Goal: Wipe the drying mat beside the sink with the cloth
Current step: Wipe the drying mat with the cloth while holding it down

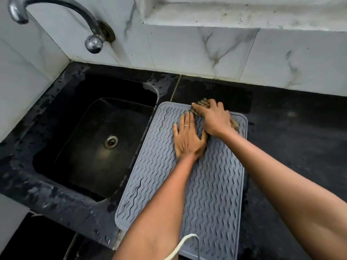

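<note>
A grey drying mat (150,175) with wavy ridges lies on the black counter, right of the sink. My right hand (214,119) presses a brown checked cloth (201,103) onto the mat's far end, near the top right corner; most of the cloth is hidden under the hand, with a bit showing at the wrist side. My left hand (187,137) lies flat on the mat just left of the right hand, fingers spread, a ring on one finger, holding the mat down.
A black sink (97,143) with a metal drain sits left of the mat. A chrome tap (56,8) juts from the marble-tiled wall above it. Black counter (293,139) stretches to the right. A white cable (187,241) hangs at the bottom edge.
</note>
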{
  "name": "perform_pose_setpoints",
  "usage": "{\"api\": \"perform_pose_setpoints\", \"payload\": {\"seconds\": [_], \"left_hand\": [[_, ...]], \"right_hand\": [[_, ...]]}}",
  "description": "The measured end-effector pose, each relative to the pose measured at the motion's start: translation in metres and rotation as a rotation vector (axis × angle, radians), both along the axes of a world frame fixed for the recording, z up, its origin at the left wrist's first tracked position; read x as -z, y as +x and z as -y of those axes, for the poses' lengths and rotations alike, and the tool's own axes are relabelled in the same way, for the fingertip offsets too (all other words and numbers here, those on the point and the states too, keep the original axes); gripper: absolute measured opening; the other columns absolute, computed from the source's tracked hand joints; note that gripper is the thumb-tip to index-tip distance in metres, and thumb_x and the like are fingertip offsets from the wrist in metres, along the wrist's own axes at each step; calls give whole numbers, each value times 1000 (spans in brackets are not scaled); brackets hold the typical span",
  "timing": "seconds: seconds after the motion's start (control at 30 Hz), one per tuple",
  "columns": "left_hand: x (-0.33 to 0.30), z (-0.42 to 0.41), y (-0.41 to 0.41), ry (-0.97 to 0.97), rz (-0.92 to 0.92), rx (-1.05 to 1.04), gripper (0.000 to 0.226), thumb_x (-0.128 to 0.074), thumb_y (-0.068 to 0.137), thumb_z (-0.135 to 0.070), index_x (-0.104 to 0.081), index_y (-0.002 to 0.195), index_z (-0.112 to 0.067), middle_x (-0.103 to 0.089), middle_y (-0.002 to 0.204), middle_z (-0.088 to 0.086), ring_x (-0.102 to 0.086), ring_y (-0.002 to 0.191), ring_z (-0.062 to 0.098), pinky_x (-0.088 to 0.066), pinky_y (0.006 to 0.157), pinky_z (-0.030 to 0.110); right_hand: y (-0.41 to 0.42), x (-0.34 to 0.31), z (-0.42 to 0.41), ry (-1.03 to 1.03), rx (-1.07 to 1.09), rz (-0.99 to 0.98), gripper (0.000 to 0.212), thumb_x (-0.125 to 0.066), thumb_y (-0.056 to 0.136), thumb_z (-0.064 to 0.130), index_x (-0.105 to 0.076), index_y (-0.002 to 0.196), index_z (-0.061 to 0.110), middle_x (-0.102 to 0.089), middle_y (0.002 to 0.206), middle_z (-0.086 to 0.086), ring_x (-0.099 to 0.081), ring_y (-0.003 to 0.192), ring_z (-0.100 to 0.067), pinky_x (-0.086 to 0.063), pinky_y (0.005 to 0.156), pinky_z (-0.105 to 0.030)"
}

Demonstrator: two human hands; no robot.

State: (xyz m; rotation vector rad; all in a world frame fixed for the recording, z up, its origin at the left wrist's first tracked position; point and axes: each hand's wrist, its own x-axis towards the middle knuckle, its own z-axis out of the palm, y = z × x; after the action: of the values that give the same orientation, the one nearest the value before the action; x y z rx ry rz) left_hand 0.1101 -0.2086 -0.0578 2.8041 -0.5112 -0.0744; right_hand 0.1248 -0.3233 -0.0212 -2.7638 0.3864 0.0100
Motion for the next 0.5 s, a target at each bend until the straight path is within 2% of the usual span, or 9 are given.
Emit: {"api": "perform_pose_setpoints", "payload": {"seconds": [0.1, 0.3, 0.4, 0.5], "left_hand": [[1, -1, 0, 15, 15, -16, 70, -28, 95, -51, -9, 153, -16, -9, 162, 2, -6, 150, 18, -1, 121, 42], [-5, 1, -1, 4, 3, -22, 72, -35, 93, -50, -11, 153, -18, -11, 162, 1, -6, 150, 17, 0, 121, 42], [-6, 1, -2, -10, 1, -26, 73, -35, 92, -51, -12, 153, -18, -12, 162, 0, -7, 150, 16, 0, 121, 41], [-7, 1, -2, -9, 7, -25, 73, -34, 92, -52, -12, 153, -18, -13, 162, 1, -7, 150, 16, 0, 121, 41]], "right_hand": [[8, 5, -2, -107, -83, 21, 70, -50, 82, 4, -38, 137, 46, -38, 140, -10, -34, 121, -36, -36, 93, -54], [4, -10, 30, -353, -245, 73, 60, -56, 82, 2, -54, 128, 40, -50, 124, -8, -40, 107, -32, -39, 84, -47], [-11, -14, 52, -388, -225, 55, 52, -61, 80, 6, -60, 123, 35, -51, 126, -8, -40, 108, -33, -38, 85, -48], [-33, -18, 77, -382, -206, 23, 52, -65, 77, 6, -63, 121, 35, -51, 128, -9, -39, 109, -34, -37, 87, -48]]}}
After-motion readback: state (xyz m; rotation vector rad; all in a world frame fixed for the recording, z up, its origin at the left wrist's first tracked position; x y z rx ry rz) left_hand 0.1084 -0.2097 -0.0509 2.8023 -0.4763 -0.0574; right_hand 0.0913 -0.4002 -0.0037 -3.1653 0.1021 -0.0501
